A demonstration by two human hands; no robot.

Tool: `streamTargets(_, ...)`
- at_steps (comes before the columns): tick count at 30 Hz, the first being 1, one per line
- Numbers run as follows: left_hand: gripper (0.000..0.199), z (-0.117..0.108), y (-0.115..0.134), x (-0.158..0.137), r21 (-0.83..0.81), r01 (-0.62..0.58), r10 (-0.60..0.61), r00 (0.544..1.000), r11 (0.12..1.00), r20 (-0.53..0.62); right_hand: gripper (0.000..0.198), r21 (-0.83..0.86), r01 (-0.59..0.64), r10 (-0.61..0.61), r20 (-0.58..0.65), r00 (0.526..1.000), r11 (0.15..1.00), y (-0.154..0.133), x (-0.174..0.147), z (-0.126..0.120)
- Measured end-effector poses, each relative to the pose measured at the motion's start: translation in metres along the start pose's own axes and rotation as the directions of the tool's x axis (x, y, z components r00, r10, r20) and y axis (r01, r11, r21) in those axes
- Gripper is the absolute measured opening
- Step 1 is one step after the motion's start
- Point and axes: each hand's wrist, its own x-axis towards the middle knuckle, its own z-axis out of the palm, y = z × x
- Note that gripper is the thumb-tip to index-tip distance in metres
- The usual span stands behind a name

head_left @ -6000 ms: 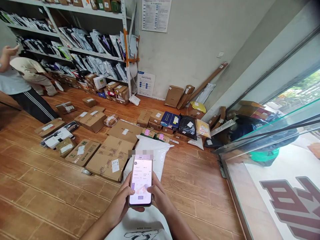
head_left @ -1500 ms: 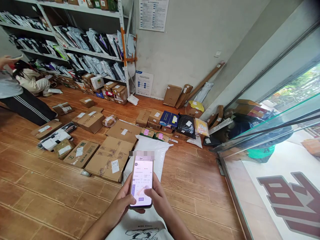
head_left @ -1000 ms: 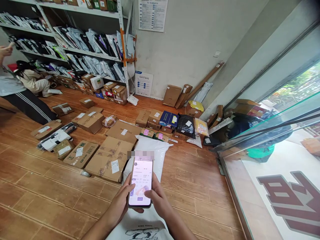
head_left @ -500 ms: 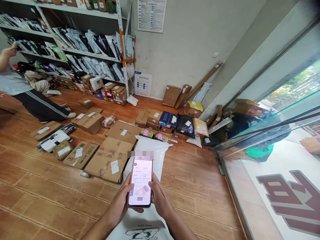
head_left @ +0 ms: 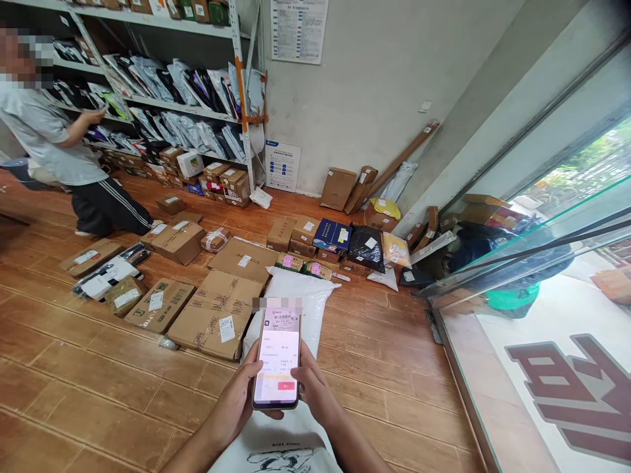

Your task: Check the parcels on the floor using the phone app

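Note:
A smartphone (head_left: 277, 355) is held upright between both of my hands, its lit screen showing a barcode at the top and a red button low down. My left hand (head_left: 245, 384) wraps the phone's left edge, thumb at the side of the screen. Around the right edge closes my right hand (head_left: 314, 381), its thumb over the screen near the red button. Behind the phone, a large white plastic parcel (head_left: 308, 302) lies on the floor, partly hidden by the phone and hands. To its left lies a flat taped carton (head_left: 207, 322) with a white label.
Parcels and boxes line the wooden floor (head_left: 394, 374). A metal shelf (head_left: 187, 108) full of bagged parcels stands at the back left, where a person (head_left: 54, 138) in a grey shirt walks. A glass door (head_left: 537, 263) borders the right.
The phone's screen now shows a barcode and a red button in place of the earlier page. My right thumb has shifted slightly down. The person at left has moved rightward into fuller view.

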Motion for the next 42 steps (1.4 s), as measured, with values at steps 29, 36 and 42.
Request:
streamTargets(29, 0.067, 0.013, -0.003, 0.006, -0.032, 0.007, -0.008, 1.000, 0.999, -0.020, 0.062, -0.005, -0.017, 0.017, 0.036, 0.999, 1.000, -0.004, -0.004, -0.014)
streamTargets(36, 0.067, 0.031, -0.020, 0.015, -0.042, 0.004, -0.006, 0.998, 0.999, -0.059, 0.061, 0.016, -0.017, 0.017, 0.007, 1.000, 1.000, 0.001, -0.011, -0.041)
streamTargets(42, 0.069, 0.044, -0.032, 0.020, -0.087, -0.023, 0.012, 0.992, 0.996, -0.128, 0.051, 0.069, -0.020, 0.020, -0.002, 1.000, 0.997, 0.008, -0.006, -0.057)
